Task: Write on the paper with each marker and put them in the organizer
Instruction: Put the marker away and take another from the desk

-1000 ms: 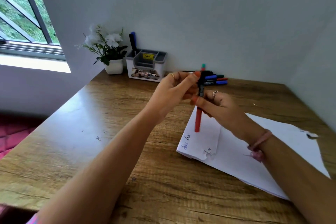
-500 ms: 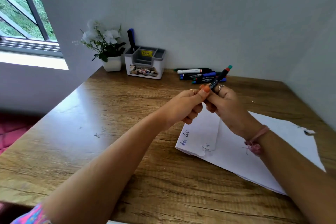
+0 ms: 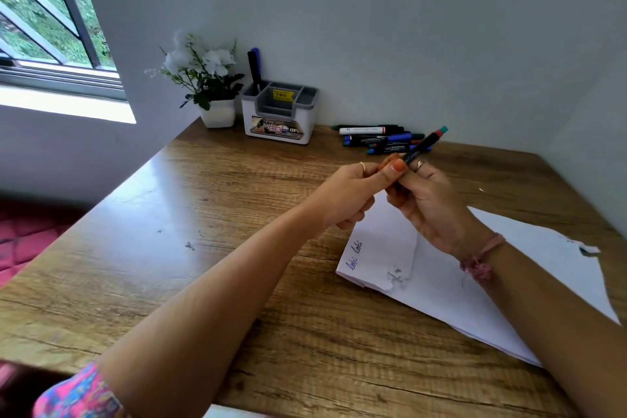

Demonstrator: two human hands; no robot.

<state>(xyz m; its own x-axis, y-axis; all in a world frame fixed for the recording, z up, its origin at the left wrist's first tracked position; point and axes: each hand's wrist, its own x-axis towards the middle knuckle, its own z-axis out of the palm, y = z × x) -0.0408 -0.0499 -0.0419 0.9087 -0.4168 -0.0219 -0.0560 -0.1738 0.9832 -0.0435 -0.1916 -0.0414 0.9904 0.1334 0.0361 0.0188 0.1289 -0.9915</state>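
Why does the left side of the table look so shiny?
Head view: daylight from the window glares off the wooden table; the wide lens bends the walls; the hands holding the marker are slightly soft.

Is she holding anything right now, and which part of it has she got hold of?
Yes, a black marker. Her right hand grips its lower barrel, and her left hand pinches the same end; that end is hidden by the fingers.
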